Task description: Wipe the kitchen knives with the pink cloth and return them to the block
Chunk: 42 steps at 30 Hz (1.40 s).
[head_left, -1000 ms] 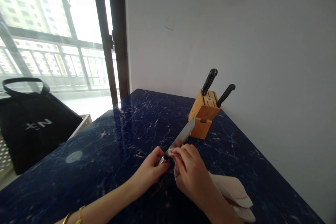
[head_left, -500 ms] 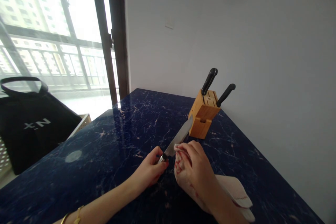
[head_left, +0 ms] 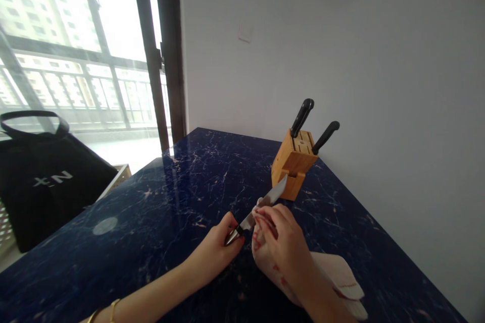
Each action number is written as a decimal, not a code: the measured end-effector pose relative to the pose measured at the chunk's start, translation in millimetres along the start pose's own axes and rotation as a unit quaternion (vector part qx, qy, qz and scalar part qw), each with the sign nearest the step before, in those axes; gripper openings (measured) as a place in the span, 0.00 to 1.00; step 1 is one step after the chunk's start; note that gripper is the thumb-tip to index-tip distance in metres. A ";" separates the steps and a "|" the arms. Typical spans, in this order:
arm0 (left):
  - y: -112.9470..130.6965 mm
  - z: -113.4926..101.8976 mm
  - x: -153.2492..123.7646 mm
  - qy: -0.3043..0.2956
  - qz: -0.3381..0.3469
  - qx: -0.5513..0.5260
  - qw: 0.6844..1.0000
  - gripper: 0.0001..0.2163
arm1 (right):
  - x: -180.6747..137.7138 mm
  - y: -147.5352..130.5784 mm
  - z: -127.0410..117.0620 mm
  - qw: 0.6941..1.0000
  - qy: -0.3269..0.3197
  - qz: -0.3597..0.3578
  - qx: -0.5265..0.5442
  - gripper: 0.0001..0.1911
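My left hand (head_left: pixel 223 242) is closed round the dark handle of a kitchen knife (head_left: pixel 276 191), whose blade slants up and to the right. In my right hand (head_left: pixel 286 234) is a bunched white cloth (head_left: pixel 261 257) with red marks, pinched about the middle of the blade. The cloth's loose end hangs below and lies on the table to the right of my wrist. Just behind the knife tip stands a wooden knife block (head_left: pixel 299 159), with two black-handled knives in its slots. Part of the blade is hidden by the cloth and fingers.
The dark blue marbled table (head_left: pixel 170 222) runs back to a plain wall (head_left: pixel 341 50). Off its left side sits a black bag (head_left: pixel 45 181) on a pale perforated basket. Beyond are a dark-framed glass door (head_left: pixel 166 60) and a balcony railing.
The knife has shifted, its tip now lower and further right, across the front of the block. The cloth now wraps over the blade, where before it was beside its lower edge.
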State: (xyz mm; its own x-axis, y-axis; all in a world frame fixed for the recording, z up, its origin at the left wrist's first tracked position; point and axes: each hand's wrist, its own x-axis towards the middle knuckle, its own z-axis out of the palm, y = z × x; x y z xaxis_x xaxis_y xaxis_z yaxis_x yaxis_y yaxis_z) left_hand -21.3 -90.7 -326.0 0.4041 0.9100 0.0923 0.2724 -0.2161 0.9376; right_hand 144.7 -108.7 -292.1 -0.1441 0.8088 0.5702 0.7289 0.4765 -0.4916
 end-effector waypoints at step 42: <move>-6.7 1.2 3.0 -0.007 -0.027 -0.036 0.999 0.05 | -3.4 -7.9 5.1 0.997 -0.069 -0.032 -0.031 0.10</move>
State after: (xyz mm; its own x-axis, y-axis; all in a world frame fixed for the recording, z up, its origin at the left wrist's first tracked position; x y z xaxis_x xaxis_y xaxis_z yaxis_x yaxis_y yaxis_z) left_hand -20.9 -86.9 -332.3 0.4023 0.9148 0.0362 0.2318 -0.1401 0.9626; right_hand 136.0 -113.5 -293.5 -0.2783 0.8194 0.5012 0.7550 0.5092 -0.4131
